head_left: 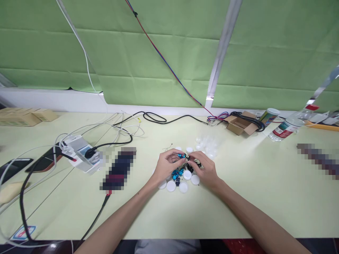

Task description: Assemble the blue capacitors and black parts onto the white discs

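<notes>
Above a small pile at the table's middle, my two hands come close together. My left hand [168, 163] is closed on a small blue metallic part [181, 155] with a thin pin sticking out to the left. Fingers of my right hand [205, 167] pinch a small dark part [188, 158] right beside it; its kind is too small to make out. Below them lie several shiny blue parts [175, 174], black parts [190, 169] and round white caps [183, 187]. Behind my right hand sits a heap of clear-white plastic pieces [208, 145].
A white power strip [82, 155] with tangled cables stands at left, near phones [17, 167]. An open cardboard box [240, 125], a can [269, 117] and a plastic bottle [287, 128] are at back right. A black cable [169, 121] runs along the back of the table [259, 169].
</notes>
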Action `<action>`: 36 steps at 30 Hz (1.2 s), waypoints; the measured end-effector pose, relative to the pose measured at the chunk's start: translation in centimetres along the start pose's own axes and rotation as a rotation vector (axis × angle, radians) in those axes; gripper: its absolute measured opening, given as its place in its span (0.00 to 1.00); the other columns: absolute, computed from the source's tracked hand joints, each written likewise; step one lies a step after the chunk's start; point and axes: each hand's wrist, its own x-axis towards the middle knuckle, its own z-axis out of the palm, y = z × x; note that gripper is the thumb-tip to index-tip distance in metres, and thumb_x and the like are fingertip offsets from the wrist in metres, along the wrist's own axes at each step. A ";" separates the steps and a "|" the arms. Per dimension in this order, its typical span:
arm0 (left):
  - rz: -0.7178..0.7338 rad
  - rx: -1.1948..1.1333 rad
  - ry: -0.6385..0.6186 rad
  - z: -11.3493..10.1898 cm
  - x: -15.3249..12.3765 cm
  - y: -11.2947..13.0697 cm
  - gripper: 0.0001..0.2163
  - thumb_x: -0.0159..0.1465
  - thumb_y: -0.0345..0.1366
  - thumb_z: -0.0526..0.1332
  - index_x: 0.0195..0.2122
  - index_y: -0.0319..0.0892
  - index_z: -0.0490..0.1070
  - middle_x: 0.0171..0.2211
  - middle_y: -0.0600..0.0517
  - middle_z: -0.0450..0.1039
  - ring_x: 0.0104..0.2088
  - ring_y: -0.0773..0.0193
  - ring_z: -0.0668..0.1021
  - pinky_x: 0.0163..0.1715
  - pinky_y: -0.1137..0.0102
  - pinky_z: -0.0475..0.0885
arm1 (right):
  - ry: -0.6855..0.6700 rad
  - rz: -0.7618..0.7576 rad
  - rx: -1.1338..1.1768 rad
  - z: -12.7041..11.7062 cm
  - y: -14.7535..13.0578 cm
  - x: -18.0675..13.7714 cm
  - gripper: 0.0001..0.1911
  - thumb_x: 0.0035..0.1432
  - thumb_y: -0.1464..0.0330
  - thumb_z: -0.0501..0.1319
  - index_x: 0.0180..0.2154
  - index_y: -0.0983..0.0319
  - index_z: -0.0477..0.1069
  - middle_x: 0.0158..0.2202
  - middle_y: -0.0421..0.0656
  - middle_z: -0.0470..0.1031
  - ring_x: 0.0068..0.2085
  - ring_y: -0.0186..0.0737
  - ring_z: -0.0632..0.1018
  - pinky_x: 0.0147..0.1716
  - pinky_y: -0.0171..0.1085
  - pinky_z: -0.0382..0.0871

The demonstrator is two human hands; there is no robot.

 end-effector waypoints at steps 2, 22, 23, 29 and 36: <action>0.009 0.005 -0.007 -0.1 0.0 -0.1 0.11 0.54 0.36 0.70 0.38 0.40 0.76 0.35 0.49 0.78 0.35 0.64 0.79 0.40 0.70 0.74 | 0.002 -0.005 0.001 0.0 -0.1 0.0 0.11 0.62 0.74 0.60 0.47 0.58 0.70 0.39 0.46 0.76 0.35 0.39 0.76 0.37 0.41 0.74; 0.013 0.074 -0.028 0.0 -0.1 -0.2 0.11 0.55 0.37 0.69 0.39 0.40 0.76 0.37 0.48 0.78 0.36 0.64 0.79 0.39 0.70 0.75 | -0.007 0.045 -0.046 0.0 0.1 -0.2 0.08 0.65 0.73 0.56 0.43 0.60 0.72 0.36 0.44 0.79 0.35 0.37 0.79 0.34 0.36 0.76; 0.011 0.075 -0.027 0.0 -0.1 -0.1 0.12 0.55 0.37 0.69 0.39 0.40 0.76 0.37 0.48 0.78 0.36 0.64 0.79 0.39 0.70 0.75 | -0.009 0.052 -0.041 0.0 0.1 -0.2 0.08 0.65 0.73 0.56 0.43 0.60 0.72 0.36 0.44 0.79 0.34 0.37 0.79 0.33 0.36 0.76; 0.022 0.104 -0.005 0.0 -0.1 -0.2 0.12 0.55 0.38 0.69 0.39 0.40 0.77 0.37 0.48 0.78 0.36 0.64 0.79 0.40 0.70 0.75 | -0.033 0.083 -0.026 0.0 0.0 -0.2 0.08 0.65 0.72 0.55 0.44 0.60 0.71 0.37 0.43 0.79 0.34 0.37 0.79 0.34 0.36 0.75; 0.007 0.057 0.013 0.1 -0.2 0.0 0.12 0.54 0.38 0.70 0.38 0.39 0.77 0.35 0.48 0.78 0.34 0.64 0.79 0.39 0.70 0.75 | -0.082 0.078 0.004 -0.2 -0.2 -0.1 0.10 0.64 0.70 0.58 0.47 0.59 0.69 0.39 0.45 0.77 0.35 0.37 0.78 0.36 0.38 0.76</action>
